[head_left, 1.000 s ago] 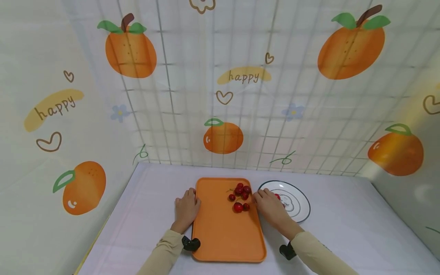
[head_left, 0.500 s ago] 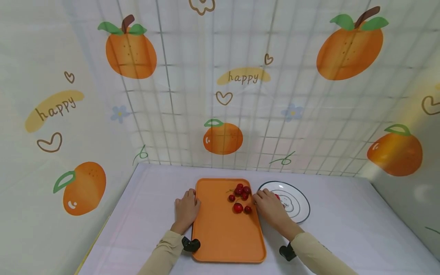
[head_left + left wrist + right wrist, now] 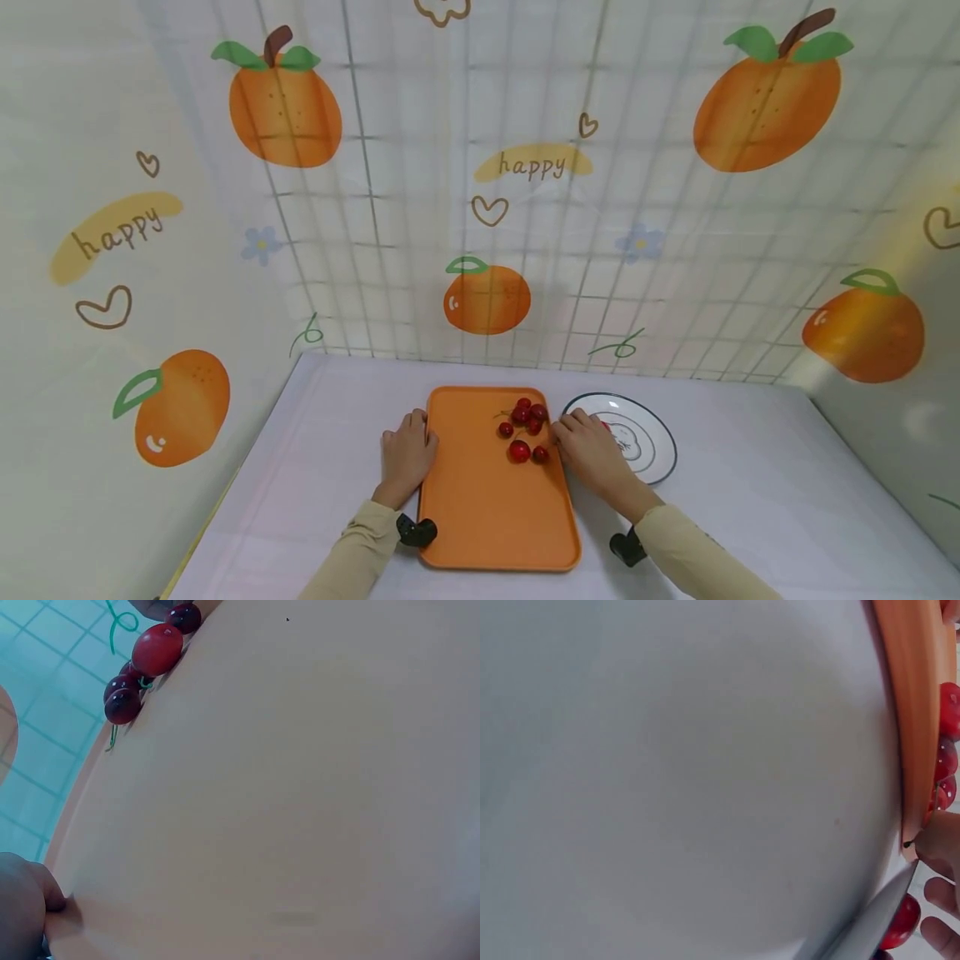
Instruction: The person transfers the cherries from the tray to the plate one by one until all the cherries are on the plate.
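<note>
An orange tray [image 3: 487, 508] lies lengthwise on the table with several red cherries [image 3: 519, 452] near its right side. My left hand [image 3: 407, 454] grips its left rim, thumb at the edge; in the left wrist view part of that hand [image 3: 26, 904] shows at the tray's corner. My right hand [image 3: 588, 450] holds the right rim, between the tray and a white plate [image 3: 660, 442] with a dark edge. In the right wrist view, my right thumb [image 3: 937, 840] sits on the rim beside a cherry stem, and a cherry [image 3: 902, 921] shows on the plate.
A white cloth covers the table [image 3: 765, 483]. A pale curtain [image 3: 420, 192] printed with oranges and hearts stands behind it and along both sides. The plate lies close against the tray's right side. Dark wrist cameras [image 3: 416, 532] sit near both cuffs.
The dark cherry nearest my right hand has shifted slightly right on the tray since a second ago. Both hands stay in place; the view has tilted a little.
</note>
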Tool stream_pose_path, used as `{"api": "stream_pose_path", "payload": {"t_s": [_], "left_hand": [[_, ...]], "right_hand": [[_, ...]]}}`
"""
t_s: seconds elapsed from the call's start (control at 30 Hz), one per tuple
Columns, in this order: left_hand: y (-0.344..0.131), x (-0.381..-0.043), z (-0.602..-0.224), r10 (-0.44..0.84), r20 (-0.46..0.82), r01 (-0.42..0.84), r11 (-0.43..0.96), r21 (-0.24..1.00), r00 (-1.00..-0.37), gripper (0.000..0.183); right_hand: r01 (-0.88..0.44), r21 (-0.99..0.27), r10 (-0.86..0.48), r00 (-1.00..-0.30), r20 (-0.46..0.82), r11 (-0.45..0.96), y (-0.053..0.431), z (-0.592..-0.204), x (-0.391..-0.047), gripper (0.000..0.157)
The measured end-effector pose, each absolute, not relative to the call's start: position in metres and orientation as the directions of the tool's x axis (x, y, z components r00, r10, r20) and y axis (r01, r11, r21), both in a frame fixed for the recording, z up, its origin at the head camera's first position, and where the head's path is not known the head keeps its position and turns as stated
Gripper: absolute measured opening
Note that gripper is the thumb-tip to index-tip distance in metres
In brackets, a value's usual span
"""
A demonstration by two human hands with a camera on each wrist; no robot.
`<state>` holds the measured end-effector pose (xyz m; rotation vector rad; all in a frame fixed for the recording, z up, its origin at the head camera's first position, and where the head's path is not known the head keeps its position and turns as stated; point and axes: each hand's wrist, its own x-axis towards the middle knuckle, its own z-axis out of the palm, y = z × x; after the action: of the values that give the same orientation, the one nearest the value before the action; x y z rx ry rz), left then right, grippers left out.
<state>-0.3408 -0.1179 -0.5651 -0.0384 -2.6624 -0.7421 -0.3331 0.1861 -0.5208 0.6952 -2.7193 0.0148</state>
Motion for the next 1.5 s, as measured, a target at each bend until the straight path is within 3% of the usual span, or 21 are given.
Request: {"api": "stream_pose_path", "payload": {"t_s": [0.33, 1.0, 1.5], "left_hand": [[-0.117, -0.339, -0.563, -0.074, 0.401, 0.144, 0.861, 0.488, -0.913, 0.021], [-0.116, -0.341, -0.567, -0.078, 0.402, 0.133, 0.872, 0.47, -0.912, 0.021], [-0.115, -0.344, -0.564, -0.081, 0.367, 0.116, 0.866, 0.485, -0.927, 0.02]], "right_hand": [[-0.481, 0.063, -0.473, -0.818, 0.328, 0.874, 0.185, -0.521, -0.333, 0.012], [-0.51, 0.136, -0.519, -0.762, 0.388, 0.85, 0.19, -0.518, -0.33, 0.011], [-0.523, 0.022, -0.465, -0.738, 0.49, 0.852, 0.205, -0.507, -0.344, 0.012]]}}
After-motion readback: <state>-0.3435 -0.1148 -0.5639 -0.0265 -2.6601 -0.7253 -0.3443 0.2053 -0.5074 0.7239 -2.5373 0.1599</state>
